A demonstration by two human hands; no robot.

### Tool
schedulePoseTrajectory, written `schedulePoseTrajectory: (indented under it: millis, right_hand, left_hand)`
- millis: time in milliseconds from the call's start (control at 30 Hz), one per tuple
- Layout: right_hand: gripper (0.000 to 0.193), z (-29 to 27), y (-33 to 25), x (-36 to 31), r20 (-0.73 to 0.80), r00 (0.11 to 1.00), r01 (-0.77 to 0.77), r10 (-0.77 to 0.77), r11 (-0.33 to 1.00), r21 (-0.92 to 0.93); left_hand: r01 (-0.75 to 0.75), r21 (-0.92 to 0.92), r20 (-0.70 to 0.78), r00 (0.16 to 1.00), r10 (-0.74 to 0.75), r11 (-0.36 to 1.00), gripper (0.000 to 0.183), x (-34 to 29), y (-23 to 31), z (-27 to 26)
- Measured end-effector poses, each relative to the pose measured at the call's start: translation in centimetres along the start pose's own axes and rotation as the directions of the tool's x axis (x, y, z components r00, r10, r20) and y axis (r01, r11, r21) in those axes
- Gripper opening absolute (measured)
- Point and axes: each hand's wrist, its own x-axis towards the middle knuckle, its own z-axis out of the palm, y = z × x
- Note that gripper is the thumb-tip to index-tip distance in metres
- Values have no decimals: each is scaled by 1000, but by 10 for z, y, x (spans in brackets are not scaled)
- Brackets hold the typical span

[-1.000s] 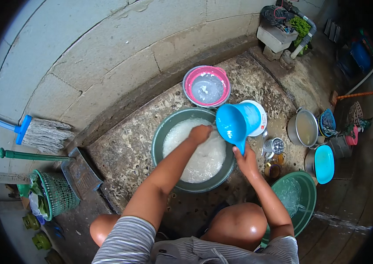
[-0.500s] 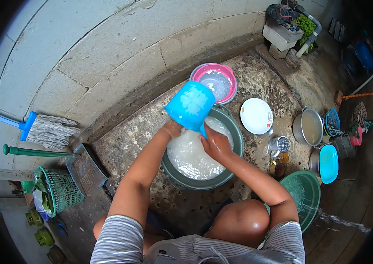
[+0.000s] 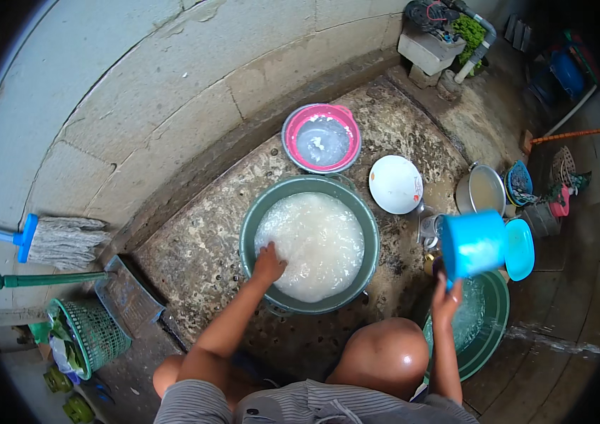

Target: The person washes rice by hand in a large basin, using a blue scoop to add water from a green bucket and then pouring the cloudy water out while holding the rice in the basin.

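At right, the right hand (image 3: 447, 298) grips a blurred dipper (image 3: 475, 244); unclear whether the left hand (image 3: 269, 266) is closed.

Blue dipper (image 3: 474, 244) tilted, right of grey-green basin (image 3: 371, 247); basin upright, holding cloudy water (image 3: 324, 244).

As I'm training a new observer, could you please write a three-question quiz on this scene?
1. Which hand holds the dipper?
2. True or false: the left hand is at the tub.
3. The plate is mainly: A) black; B) white; C) green.

Key: 1. The right hand; 2. True; 3. B.
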Motion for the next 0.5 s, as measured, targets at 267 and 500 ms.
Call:
schedulePoseTrajectory:
  millis: [267, 500]
  right_hand:
    - [48, -68, 163, -166, -167, 807, -570, 566, 675, -469]
    - [12, -11, 177, -151, 276, 496, -866, 823, 494, 84]
  left_hand:
    - [520, -702, 297, 835, -464, 486, 97, 29, -28, 39]
    - [568, -802, 431, 763, -483, 182, 98, 26, 7, 54]
